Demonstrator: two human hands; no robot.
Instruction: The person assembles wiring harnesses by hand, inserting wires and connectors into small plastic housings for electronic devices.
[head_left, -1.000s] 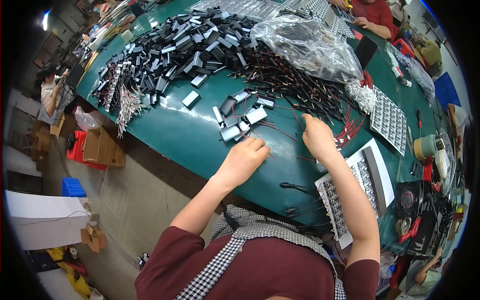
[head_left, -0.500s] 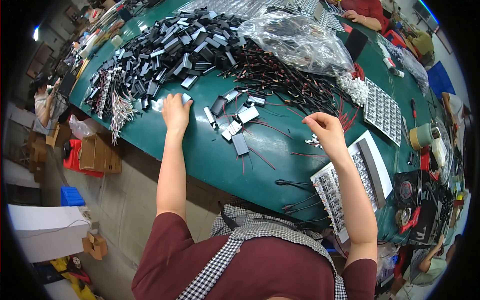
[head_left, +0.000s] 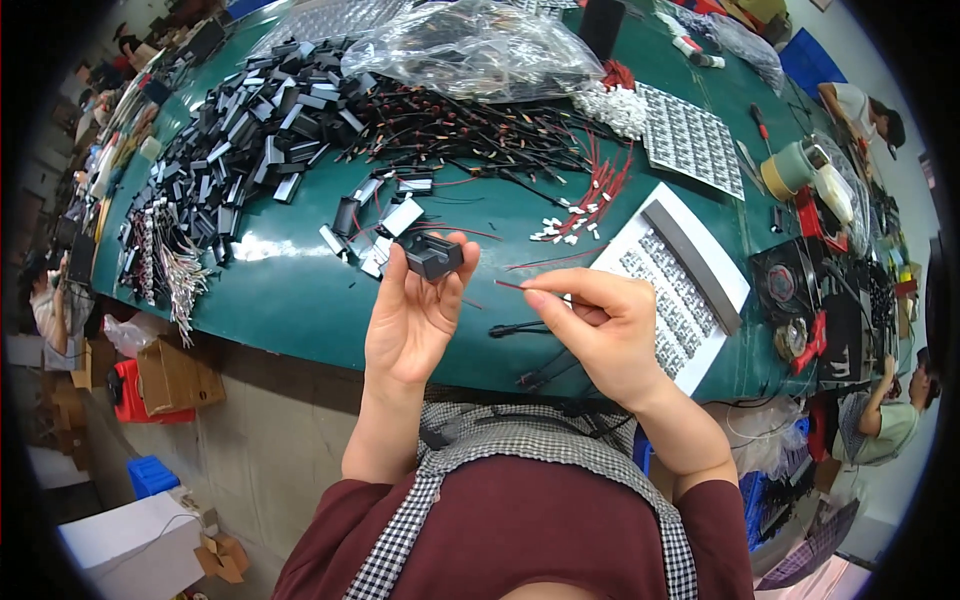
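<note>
Above the green table (head_left: 270, 315), the left hand (head_left: 408, 330) grips a black box (head_left: 436, 260) between spread thumb and fingers. The right hand (head_left: 606, 325), thumb and forefinger pressed together, pinches a thin red wire (head_left: 512, 286) near the box, not touching it. A loose fingertip hold could drop the box; a weak pinch could lose the wire. Neither shows readable writing.

Black housing (head_left: 436, 265), red wire (head_left: 511, 286), green tabletop (head_left: 290, 315), maroon shirt (head_left: 550, 520), black-and-white checked apron (head_left: 540, 438)
</note>
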